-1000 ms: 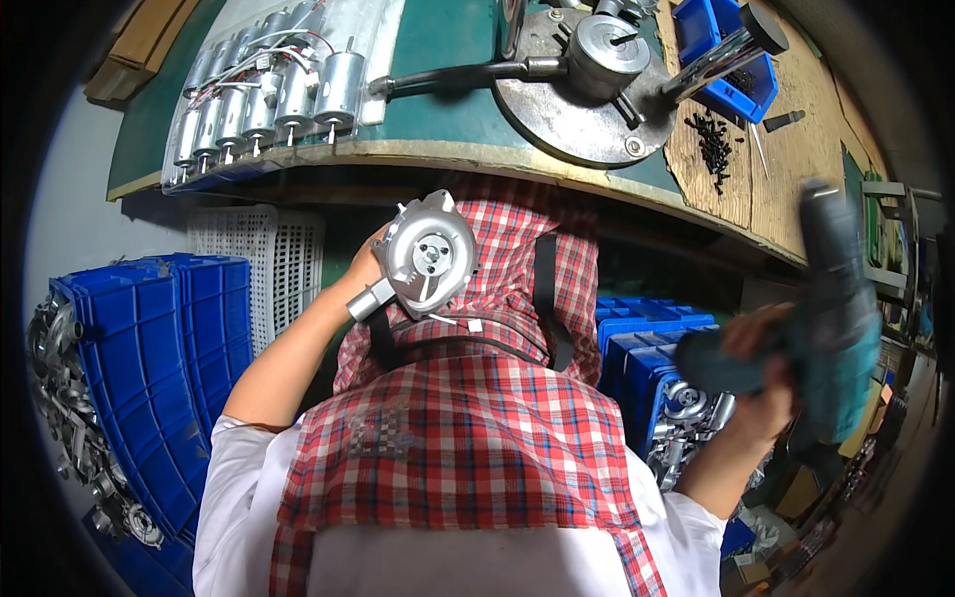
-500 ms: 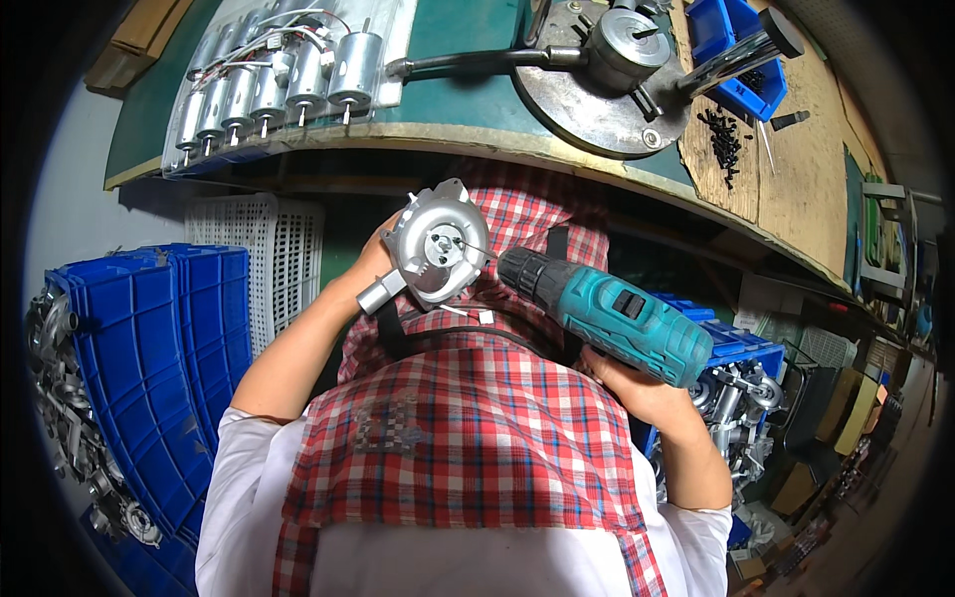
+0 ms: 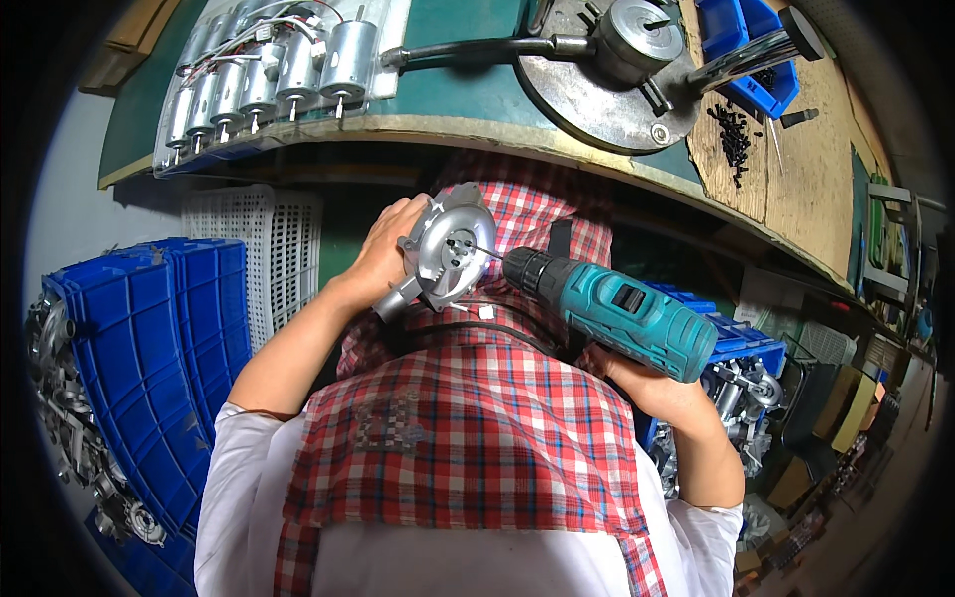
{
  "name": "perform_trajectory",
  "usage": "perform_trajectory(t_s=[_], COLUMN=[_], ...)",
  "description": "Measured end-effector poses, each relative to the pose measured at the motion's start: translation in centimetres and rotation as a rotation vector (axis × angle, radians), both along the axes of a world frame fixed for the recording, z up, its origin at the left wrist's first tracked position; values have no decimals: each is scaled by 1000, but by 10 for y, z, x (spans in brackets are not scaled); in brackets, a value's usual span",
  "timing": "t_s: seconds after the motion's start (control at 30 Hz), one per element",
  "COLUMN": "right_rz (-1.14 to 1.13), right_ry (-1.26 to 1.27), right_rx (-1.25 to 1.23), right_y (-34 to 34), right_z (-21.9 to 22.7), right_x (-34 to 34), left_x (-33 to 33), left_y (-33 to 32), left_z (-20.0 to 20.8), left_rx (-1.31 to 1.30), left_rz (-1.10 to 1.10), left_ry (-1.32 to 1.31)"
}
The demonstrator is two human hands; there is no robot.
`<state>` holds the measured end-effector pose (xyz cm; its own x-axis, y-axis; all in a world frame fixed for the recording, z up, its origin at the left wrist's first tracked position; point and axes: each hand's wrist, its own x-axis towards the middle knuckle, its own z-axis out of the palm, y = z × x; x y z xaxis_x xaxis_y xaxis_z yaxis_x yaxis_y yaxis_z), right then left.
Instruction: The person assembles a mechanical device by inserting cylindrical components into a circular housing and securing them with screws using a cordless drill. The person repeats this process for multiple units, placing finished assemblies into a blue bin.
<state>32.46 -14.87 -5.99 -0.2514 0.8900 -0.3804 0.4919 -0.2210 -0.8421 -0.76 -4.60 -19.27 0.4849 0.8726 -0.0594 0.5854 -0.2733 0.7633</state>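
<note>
My left hand (image 3: 383, 254) grips a round silver metal blower housing (image 3: 438, 264) by its far side, over my lap. The housing is tilted, its dished face turned to the right, and a short outlet pipe points toward my lower left. Small dark screw heads show around its hub. In my right hand (image 3: 637, 380) is a teal and black cordless drill (image 3: 632, 313), pointing left. Its thin bit reaches the hub of the housing; whether it sits in a screw I cannot tell. The drill's body hides most of my right fingers. A small white connector (image 3: 486, 312) lies below the housing.
On the green workbench (image 3: 453, 90) stand several silver motors (image 3: 348, 60) with wires, and a round metal press fixture (image 3: 607, 99). Black screws (image 3: 731, 139) lie on a wooden board beside a blue bin (image 3: 761, 90). Blue crates (image 3: 139, 368) and metal castings flank me.
My left hand has turned the housing, so its face now points more to the right, and more of my fingers show. The drill has shifted only slightly; its bit stays at the hub.
</note>
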Motion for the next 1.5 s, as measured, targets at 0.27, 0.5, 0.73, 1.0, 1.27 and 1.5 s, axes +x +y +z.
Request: perform_trajectory(t_s=[0.27, 0.5, 0.73, 1.0, 1.27, 1.5], right_rz=[-64, -239, -8, 67, 100, 122], right_ry=[2, 129, 10, -8, -46, -38], right_rx=[40, -90, 253, 309, 312, 290], right_y=[0, -9, -15, -6, 12, 8], right_z=[2, 11, 9, 0, 17, 13], right_x=[-11, -12, -10, -11, -16, -12], left_x=[2, 4, 2, 0, 2, 4], left_y=[2, 0, 4, 6, 9, 8], left_z=[8, 8, 6, -2, 3, 8], left_rx=[-45, 25, -4, -5, 12, -14], left_rz=[-14, 2, -7, -9, -88, -71], left_ry=[36, -26, -65, -71, 15, 6])
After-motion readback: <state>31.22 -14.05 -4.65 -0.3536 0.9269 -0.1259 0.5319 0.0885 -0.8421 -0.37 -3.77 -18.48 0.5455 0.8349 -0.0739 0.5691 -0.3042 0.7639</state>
